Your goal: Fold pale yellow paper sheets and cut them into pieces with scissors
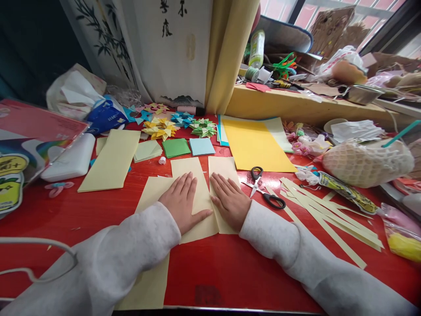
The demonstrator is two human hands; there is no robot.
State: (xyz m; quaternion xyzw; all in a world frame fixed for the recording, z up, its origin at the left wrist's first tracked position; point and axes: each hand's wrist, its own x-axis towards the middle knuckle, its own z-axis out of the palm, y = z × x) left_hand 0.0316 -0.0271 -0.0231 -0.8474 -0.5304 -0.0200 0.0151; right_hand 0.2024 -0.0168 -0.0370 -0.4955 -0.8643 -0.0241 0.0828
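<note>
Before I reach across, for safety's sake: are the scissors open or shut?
Open: near the right hand, the scissors lie with blades spread and black handles apart.

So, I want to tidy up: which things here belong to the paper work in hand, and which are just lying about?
Probably in use:
pale yellow paper pieces under the left hand and right hand
black-handled scissors
narrow pale yellow strips
yellow paper sheet, perhaps

Probably just lying about:
blue tissue pack
net-wrapped fruit
green thread spool
</note>
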